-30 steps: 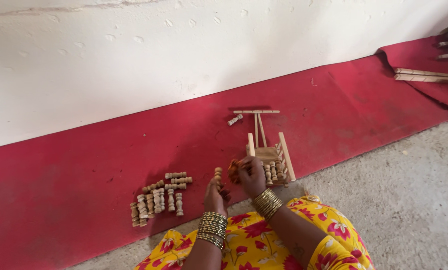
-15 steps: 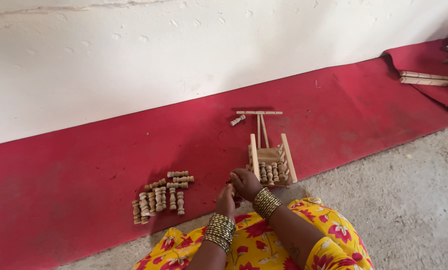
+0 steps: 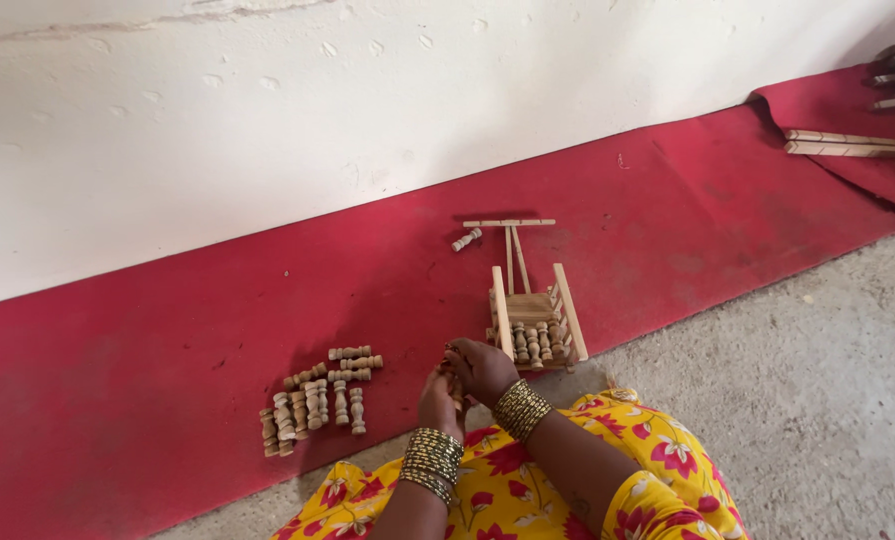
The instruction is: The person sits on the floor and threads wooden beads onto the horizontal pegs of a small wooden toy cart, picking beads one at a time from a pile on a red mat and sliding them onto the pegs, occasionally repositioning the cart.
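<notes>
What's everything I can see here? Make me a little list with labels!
Left hand: close to the right hand, fingers on a small wooden peg
Right hand: touching the same peg, beside the cart
Toy cart: pale wood, with turned pegs along its side
Pile of pegs: on the carpet, to the left of the hands
Lone peg: by the cart's handle
Carpet: red
Wall: white
Floor: grey concrete

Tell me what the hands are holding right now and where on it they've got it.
Both hands, left hand and right hand, close together on a small turned wooden spindle; which part each grip takes is hidden by the fingers.
</notes>
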